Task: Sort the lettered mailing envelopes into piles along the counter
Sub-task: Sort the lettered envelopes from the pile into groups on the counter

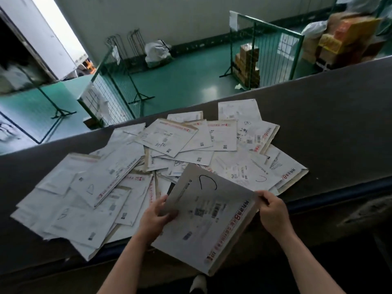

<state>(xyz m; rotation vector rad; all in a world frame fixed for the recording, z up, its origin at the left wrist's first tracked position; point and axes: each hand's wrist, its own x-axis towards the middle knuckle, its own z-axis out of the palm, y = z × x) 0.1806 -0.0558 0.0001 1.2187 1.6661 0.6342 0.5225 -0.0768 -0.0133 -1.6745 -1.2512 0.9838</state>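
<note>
white envelope [203,219] with a black handwritten curve and barcodes, gripped by left hand [156,217] and right hand [272,209]

Both bare forearms reach up from the bottom edge, angled slightly toward each other. The left hand [156,217] has its thumb laid forward on top of an envelope [210,219] and its fingers curled out of sight beneath. The right hand [272,209] sits a little higher and well apart from the left, pinching the envelope's right corner between thumb and bent fingertips
</note>
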